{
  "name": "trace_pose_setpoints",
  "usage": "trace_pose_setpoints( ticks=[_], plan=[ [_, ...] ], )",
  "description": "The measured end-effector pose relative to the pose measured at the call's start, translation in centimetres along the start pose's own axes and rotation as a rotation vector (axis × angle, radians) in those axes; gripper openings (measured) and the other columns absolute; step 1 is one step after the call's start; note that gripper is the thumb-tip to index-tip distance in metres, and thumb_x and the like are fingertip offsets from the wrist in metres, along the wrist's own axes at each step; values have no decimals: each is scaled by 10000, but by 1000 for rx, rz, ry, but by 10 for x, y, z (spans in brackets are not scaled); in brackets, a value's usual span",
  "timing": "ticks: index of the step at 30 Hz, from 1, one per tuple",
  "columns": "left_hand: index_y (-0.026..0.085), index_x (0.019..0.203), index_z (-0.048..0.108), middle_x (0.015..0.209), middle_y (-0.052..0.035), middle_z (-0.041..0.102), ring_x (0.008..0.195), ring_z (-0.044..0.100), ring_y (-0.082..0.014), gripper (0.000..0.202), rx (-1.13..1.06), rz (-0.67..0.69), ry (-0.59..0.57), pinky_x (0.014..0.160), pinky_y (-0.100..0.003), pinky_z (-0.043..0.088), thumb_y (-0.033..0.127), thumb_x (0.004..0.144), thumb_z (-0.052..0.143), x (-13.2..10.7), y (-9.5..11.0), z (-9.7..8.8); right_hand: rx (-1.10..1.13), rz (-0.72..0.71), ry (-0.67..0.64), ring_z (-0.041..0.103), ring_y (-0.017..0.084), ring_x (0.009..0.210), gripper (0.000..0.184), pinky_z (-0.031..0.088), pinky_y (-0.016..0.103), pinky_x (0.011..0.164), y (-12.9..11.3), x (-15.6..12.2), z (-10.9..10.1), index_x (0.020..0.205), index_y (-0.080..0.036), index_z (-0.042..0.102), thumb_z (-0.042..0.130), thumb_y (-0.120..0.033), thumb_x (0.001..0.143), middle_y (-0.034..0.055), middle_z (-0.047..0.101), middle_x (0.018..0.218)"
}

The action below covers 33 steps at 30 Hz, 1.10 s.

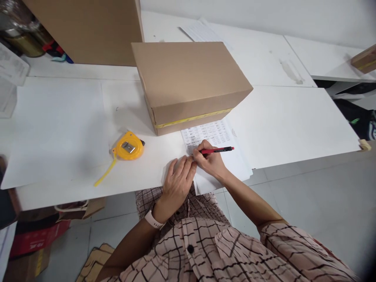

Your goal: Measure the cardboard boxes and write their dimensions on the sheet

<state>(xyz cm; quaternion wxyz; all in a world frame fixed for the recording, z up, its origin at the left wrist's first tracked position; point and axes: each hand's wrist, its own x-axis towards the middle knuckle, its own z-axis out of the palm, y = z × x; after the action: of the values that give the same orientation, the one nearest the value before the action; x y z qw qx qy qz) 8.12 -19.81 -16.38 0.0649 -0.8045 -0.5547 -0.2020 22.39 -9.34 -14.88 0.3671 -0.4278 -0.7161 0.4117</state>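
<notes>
My right hand (210, 158) grips a red and black pen (219, 150), its tip end low over a printed sheet (205, 135) covered in rows of writing. My left hand (179, 178) lies flat with fingers stretched out, on the white table at the sheet's left edge, close beside my right fingers. Just beyond both hands, a closed brown cardboard box (190, 74) with a yellow band along its near side covers the far part of the sheet. To the left rests a yellow tape measure (129, 146) with a short length of blade pulled out.
A larger cardboard box (94, 31) stands at the back left, near jars (25, 43). Large white paper (55, 129) covers the left of the table (288, 121). Another sheet (202, 29) lies behind the closed box. A small box (366, 58) sits far right.
</notes>
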Motion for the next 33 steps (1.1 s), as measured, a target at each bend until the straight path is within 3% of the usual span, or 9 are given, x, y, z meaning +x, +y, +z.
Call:
trace_pose_setpoints(
  ticks=[33],
  plan=[
    [117,1383,628,1456,-122,631,1378,536,-275,418,-38,-30,-65,1169,-475,397,150,991,486,-3,0,3,-9,18,15,404,112,560,214,325,283,541,-2,3,-1,719,-239,448,586,-259,880,-57,425,604]
  ],
)
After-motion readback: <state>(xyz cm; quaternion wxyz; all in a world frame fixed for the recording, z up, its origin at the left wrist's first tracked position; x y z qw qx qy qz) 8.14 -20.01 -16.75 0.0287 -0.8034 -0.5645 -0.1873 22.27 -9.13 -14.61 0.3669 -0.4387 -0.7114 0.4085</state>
